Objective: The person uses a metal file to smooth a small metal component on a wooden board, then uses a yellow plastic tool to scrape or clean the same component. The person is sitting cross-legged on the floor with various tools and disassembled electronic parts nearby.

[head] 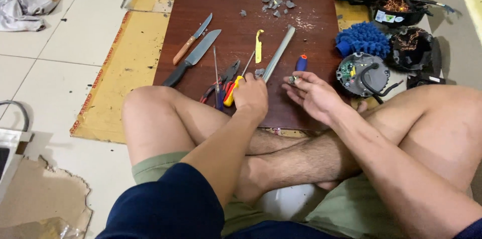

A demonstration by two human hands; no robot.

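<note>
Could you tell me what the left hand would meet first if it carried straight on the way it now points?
Probably the grey metal bar, lying just beyond the left hand on the brown board; depth is uncertain.

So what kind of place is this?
Probably a home floor used as a makeshift repair spot: a wooden board on cardboard over tiles, hand tools like pliers, and opened motor parts.

Dark red-brown board point(226, 23), fuzzy blue mitt point(364, 40)
</note>
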